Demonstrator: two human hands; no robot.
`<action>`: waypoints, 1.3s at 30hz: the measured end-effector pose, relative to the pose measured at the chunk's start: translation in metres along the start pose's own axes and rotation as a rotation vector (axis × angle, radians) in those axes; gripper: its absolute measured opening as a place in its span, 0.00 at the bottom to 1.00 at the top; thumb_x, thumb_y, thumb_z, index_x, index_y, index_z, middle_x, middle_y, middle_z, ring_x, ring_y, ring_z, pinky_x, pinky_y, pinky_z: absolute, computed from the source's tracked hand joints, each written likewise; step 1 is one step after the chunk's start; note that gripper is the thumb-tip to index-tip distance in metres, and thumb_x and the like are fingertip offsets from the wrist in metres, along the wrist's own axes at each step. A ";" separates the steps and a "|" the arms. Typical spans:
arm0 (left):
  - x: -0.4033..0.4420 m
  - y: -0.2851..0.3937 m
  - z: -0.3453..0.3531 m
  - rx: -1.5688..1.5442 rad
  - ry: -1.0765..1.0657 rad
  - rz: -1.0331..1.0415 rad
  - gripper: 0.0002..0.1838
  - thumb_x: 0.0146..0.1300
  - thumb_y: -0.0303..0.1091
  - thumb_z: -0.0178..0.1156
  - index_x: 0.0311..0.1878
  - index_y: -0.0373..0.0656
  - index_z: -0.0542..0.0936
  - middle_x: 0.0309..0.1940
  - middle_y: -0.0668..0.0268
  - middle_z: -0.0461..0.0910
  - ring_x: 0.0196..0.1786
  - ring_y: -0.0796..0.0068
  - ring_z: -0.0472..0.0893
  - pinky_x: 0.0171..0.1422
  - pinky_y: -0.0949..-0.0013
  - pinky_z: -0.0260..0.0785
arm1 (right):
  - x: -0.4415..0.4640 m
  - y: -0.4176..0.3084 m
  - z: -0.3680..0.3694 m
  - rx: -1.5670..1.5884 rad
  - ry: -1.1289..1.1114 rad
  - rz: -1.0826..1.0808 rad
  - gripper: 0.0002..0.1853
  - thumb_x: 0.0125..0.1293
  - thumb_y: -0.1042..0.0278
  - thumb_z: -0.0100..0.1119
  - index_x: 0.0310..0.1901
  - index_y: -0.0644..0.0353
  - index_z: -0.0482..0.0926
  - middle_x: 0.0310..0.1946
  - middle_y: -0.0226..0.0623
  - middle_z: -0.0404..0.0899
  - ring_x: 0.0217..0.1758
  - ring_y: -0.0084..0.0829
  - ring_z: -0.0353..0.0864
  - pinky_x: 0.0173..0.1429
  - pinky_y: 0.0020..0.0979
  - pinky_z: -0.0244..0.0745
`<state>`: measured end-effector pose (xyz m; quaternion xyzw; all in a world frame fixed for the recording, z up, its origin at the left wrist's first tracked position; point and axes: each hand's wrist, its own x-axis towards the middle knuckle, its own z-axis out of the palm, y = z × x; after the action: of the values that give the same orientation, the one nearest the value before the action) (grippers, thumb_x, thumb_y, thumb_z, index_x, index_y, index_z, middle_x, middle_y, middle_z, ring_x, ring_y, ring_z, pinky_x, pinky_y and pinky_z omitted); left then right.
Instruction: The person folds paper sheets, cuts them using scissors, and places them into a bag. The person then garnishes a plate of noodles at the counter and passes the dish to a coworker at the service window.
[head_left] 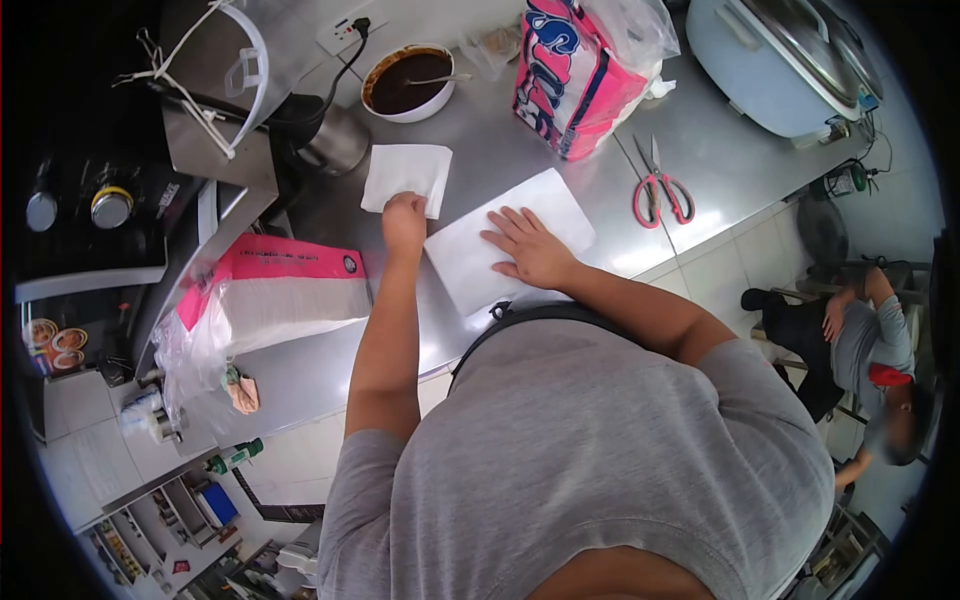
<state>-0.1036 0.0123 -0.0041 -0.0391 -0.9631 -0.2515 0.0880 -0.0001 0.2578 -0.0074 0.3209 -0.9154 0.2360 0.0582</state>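
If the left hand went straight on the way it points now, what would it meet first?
The left hand would probably meet the white bowl of dark sauce first, just past the white napkin at its fingers, though its height is hard to judge.

The napkin pack (585, 85) is pink and white with navy lettering; scissor handles (663, 200) are pinkish red; the bowl (408, 84) is white.

One bowl (410, 116), one utensil (438, 79), one pair of scissors (654, 183), two pink-and-white packs (290, 262) (577, 80), two white paper pieces (405, 170) (465, 260)
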 end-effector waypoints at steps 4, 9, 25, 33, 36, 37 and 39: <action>0.008 -0.005 -0.001 -0.069 0.028 -0.037 0.08 0.56 0.32 0.64 0.29 0.37 0.82 0.30 0.57 0.81 0.36 0.56 0.80 0.46 0.59 0.72 | 0.002 0.001 0.000 -0.012 -0.004 -0.004 0.29 0.64 0.48 0.55 0.63 0.55 0.69 0.68 0.46 0.60 0.73 0.46 0.55 0.74 0.49 0.47; 0.013 -0.009 -0.010 -0.199 -0.078 -0.049 0.06 0.55 0.30 0.64 0.31 0.37 0.82 0.31 0.56 0.82 0.36 0.61 0.82 0.45 0.64 0.73 | 0.003 0.003 0.001 -0.007 -0.009 -0.010 0.29 0.64 0.49 0.55 0.63 0.55 0.68 0.67 0.47 0.60 0.72 0.47 0.55 0.74 0.50 0.48; 0.019 -0.012 -0.007 -0.459 -0.205 -0.310 0.14 0.60 0.29 0.65 0.47 0.30 0.81 0.35 0.64 0.83 0.38 0.79 0.81 0.44 0.77 0.71 | 0.003 0.004 0.002 0.000 -0.015 -0.004 0.29 0.64 0.48 0.54 0.63 0.55 0.68 0.68 0.46 0.60 0.72 0.47 0.55 0.74 0.51 0.48; 0.023 -0.016 -0.006 -0.647 -0.212 -0.410 0.12 0.62 0.32 0.63 0.43 0.31 0.82 0.30 0.65 0.82 0.33 0.78 0.80 0.41 0.77 0.71 | 0.003 0.003 0.002 0.007 -0.018 0.000 0.30 0.64 0.48 0.54 0.64 0.54 0.68 0.68 0.46 0.60 0.73 0.47 0.55 0.74 0.50 0.47; 0.025 -0.013 -0.007 -0.718 -0.252 -0.437 0.10 0.63 0.31 0.63 0.41 0.32 0.81 0.32 0.66 0.81 0.33 0.77 0.80 0.42 0.78 0.72 | 0.002 0.003 0.002 0.005 -0.020 0.001 0.30 0.64 0.48 0.54 0.64 0.54 0.67 0.68 0.46 0.60 0.73 0.46 0.55 0.74 0.50 0.47; 0.025 -0.013 -0.007 -0.759 -0.262 -0.448 0.09 0.63 0.31 0.62 0.40 0.33 0.81 0.32 0.66 0.80 0.33 0.77 0.79 0.43 0.78 0.73 | 0.002 0.003 0.002 0.004 -0.021 0.002 0.30 0.64 0.48 0.54 0.64 0.54 0.67 0.68 0.46 0.60 0.73 0.46 0.54 0.74 0.50 0.47; 0.026 -0.010 -0.009 -0.818 -0.257 -0.546 0.08 0.63 0.31 0.62 0.38 0.35 0.81 0.32 0.67 0.79 0.35 0.77 0.79 0.44 0.76 0.76 | 0.002 0.004 0.003 0.007 -0.019 0.003 0.30 0.64 0.48 0.54 0.64 0.54 0.67 0.68 0.46 0.60 0.73 0.46 0.54 0.75 0.50 0.47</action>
<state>-0.1293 0.0001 0.0039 0.1522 -0.7638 -0.6152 -0.1225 -0.0039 0.2578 -0.0105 0.3220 -0.9155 0.2361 0.0481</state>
